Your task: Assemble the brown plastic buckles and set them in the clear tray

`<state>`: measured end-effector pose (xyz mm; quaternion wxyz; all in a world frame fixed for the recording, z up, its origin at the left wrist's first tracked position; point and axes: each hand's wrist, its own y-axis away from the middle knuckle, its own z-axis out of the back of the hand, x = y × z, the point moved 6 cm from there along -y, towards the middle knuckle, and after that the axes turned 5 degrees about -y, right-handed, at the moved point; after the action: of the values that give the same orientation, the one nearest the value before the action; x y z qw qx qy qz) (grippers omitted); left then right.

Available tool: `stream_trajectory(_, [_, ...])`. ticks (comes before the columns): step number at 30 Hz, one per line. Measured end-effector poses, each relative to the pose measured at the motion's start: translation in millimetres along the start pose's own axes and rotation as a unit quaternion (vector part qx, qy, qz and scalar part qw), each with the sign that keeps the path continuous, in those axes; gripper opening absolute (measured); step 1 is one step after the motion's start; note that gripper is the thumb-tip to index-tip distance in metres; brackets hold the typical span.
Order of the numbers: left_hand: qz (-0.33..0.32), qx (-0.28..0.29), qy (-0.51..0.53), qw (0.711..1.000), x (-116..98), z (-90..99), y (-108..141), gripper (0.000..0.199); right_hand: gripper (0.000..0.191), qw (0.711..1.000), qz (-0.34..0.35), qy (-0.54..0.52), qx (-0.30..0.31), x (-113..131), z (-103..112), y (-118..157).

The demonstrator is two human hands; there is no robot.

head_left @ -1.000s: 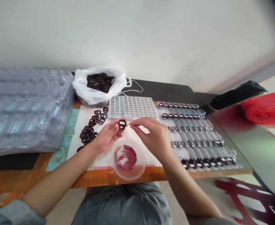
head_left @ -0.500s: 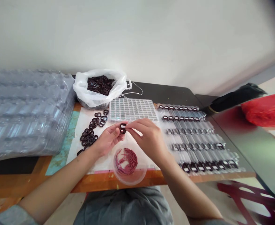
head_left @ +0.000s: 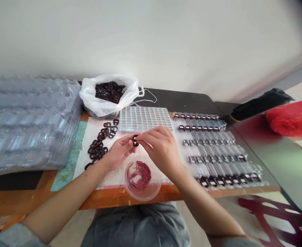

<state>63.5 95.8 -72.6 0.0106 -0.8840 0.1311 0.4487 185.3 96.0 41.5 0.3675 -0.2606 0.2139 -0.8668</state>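
Observation:
Between my two hands is a small, glossy dark brown buckle-like piece [head_left: 135, 140] with an opening in it. My left hand [head_left: 121, 151] grips it from the left between thumb and fingers. The fingertips of my right hand [head_left: 158, 145] pinch at its right edge; whether they hold anything smaller there is hidden. Loose buckles [head_left: 97, 149] of the same kind lie scattered on white paper to the left of my hands. Just below my hands stands a clear round tub [head_left: 143, 196] with thin dark pink strips in it.
A white plastic bag [head_left: 101, 111] full of dark buckles stands behind. Beside it is a gridded tray [head_left: 145, 118] of small pieces. On the right, a clear moulded tray [head_left: 207, 142] carries rows of buckles. Stacked clear trays [head_left: 29, 127] fill the left. A red bundle [head_left: 292, 116] lies far right.
The buckle has turned slightly in my fingers and now shows more edge-on. My right hand has tilted a little over it; otherwise the scene looks the same.

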Motion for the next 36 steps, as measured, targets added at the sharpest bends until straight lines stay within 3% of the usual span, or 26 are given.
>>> stream_trajectory(8, [-0.008, -0.002, -0.004, 1.0, -2.9, -2.6, -0.5, 0.044, 0.009, 0.999, 0.044, 0.031, -0.004, 4.2, 1.3, -2.2])
stream_trajectory(27, [0.005, -0.013, 0.0, 1.0, -0.8, -2.1, -0.2, 0.049, 0.008, 0.997, 0.049, 0.052, -0.025, 6.6, 3.4, 1.2])
stream_trajectory(36, [0.002, -0.017, 0.006, 1.0, -0.7, 1.8, -1.3, 0.048, 0.036, 0.998, 0.043, 0.038, -0.032, 6.5, 12.8, 7.2])
